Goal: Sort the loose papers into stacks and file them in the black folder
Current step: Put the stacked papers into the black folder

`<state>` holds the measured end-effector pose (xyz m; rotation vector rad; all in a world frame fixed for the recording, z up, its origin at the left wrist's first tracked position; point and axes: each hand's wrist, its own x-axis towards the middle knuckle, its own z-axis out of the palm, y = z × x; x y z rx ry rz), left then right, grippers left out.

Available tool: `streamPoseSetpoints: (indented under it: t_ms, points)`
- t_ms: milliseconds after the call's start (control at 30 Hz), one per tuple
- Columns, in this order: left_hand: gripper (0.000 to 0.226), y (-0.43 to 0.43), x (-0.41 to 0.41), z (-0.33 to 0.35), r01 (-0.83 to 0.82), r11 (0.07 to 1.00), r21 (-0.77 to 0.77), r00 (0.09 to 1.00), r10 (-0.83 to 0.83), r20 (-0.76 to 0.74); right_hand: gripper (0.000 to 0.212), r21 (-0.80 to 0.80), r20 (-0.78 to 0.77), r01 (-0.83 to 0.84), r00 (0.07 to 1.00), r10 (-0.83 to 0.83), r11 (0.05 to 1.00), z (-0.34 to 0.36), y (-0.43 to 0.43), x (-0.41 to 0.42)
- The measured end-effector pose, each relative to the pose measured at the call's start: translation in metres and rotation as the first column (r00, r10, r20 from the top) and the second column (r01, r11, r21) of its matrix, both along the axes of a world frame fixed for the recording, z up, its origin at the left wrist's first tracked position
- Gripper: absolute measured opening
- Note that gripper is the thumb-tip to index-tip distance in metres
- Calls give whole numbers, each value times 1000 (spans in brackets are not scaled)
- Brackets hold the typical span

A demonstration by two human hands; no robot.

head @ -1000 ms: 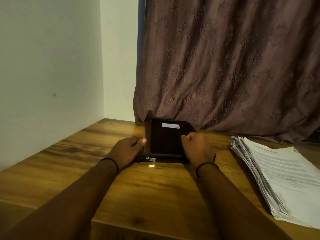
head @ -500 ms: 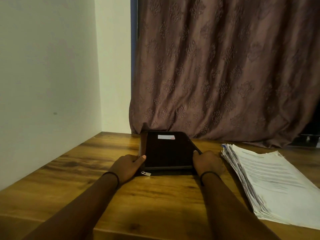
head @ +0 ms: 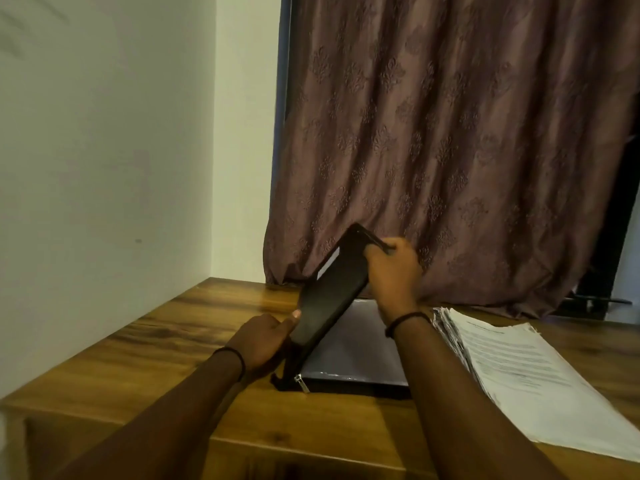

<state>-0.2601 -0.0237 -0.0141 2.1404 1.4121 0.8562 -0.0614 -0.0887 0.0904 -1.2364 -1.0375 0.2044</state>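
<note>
There was one black folder (head: pixel 329 299) on the one counter (head: pixel 173 341). One stack of papers (head: pixel 512 368) lay there too; its sheets were too many and too close to count. Two hands were in view, one left hand (head: pixel 263 341) and one right hand (head: pixel 393 268). There were two dark wristbands, a left wristband (head: pixel 232 355) and a right wristband (head: pixel 403 320). One zipper pull (head: pixel 302 382) showed, and one curtain (head: pixel 450 150).

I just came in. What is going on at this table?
A person has the black folder half open on the wooden table. The right hand grips the raised cover's top edge; the left hand holds the cover near the spine. The stack of papers lies to the right, not yet filed.
</note>
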Motion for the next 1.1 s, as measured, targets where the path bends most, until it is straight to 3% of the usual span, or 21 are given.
streamPoseSetpoints:
  t_ms: [67, 133, 200, 267, 333, 400, 500, 567, 633, 767, 867, 967, 1100]
  points:
    - [95, -13, 0, 17, 22, 1000, -3, 998, -22, 51, 18, 5, 110, -86, 990, 85, 996, 20, -7, -33]
    - [102, -23, -7, 36, 13, 999, -38, 968, -3, 252, 25, -10, 170, -239, 956, 237, 971, 30, -7, -68]
    - [111, -25, -22, 54, 59, 992, -116, 872, 6, 490, 27, -73, 168, -424, 887, 430, 903, 31, -5, -96]
    - [105, -29, -45, 73, 102, 978, -184, 727, 54, 685, 24, -175, 183, -552, 796, 577, 816, 23, -5, -117]
    - [92, -31, -75, 87, 93, 971, -220, 609, 120, 784, 18, -217, 189, -630, 723, 665, 746, 9, 0, -129]
    - [82, -30, -104, 96, 44, 967, -250, 575, 181, 798, 14, -189, 122, -677, 703, 701, 711, -5, 6, -134]
    - [67, -22, -133, 93, -34, 940, -340, 612, 288, 737, 13, -190, 47, -620, 769, 638, 761, -27, 20, -127]
    - [53, -14, -140, 86, -122, 916, -382, 609, 373, 700, 17, -286, 197, -456, 833, 517, 843, -48, 37, -112]
    - [42, -7, -144, 74, -313, 882, -352, 662, 468, 585, 25, -416, 411, -241, 810, 418, 877, -70, 52, -94]
    - [32, 3, -151, 49, -590, 770, -242, 725, 638, 261, 14, -587, 505, -96, 733, 457, 804, -103, 59, -56]
    - [33, 0, -150, 36, -735, 678, -33, 676, 727, -120, 48, -732, 551, 54, 634, 543, 680, -122, 67, -35]
    - [51, -3, -130, 34, -662, 728, 178, 645, 675, -358, 58, -776, 544, 98, 604, 582, 623, -131, 70, -21]
    - [56, 5, -83, 27, -387, 893, 231, 818, 448, -360, 63, -760, 571, 128, 598, 562, 637, -130, 66, -1]
